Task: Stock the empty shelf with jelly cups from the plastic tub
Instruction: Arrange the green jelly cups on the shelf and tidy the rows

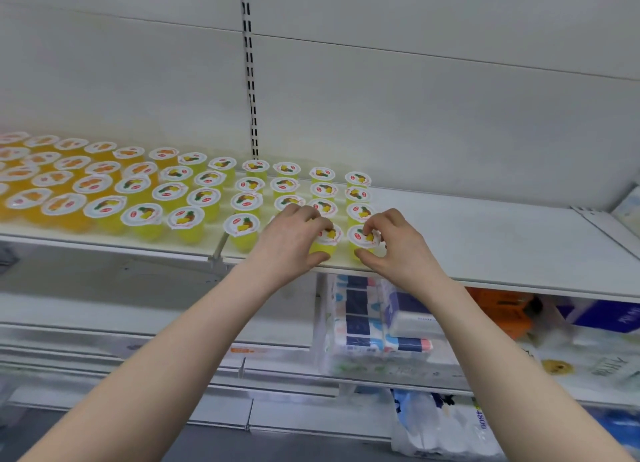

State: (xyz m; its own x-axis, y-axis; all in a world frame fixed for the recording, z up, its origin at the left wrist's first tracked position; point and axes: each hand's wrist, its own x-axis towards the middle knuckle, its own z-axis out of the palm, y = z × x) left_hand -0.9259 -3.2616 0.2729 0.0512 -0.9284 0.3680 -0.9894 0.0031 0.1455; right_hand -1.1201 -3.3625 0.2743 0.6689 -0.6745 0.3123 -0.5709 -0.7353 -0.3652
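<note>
**Tutor:** White store shelving fills the view. On the upper shelf stand the jelly cups, in files running front to back. Which step is shown?

**Student:** The seating of a front pair. The left hand curls round one yellow cup, fingers over the lid and thumb low on the wall. The right hand pinches the neighbouring cup in the same way. Both cups are at the shelf's front edge, closing the two rightmost files.

**Tutor:** How is it done well?

**Student:** In my judgement, each base should sit flat on the board. Each lid should line up with the file behind it, and the gap between the cups should match the spacing elsewhere. So near the edge, neither hand should let go until its cup stands steady.

**Tutor:** And the goods themselves?

**Student:** They are small translucent cups, widest at the rim, sealed with white lids that carry a fruit print and a red mark. Yellow pineapple ones hold the middle and orange ones the left. Cups reach only as far as the right hand, so much stocking is probably left. The plastic tub is out of view. Further out, a slotted upright runs up the back panel. Wrapped tissue packs lie on the shelf below.
</note>
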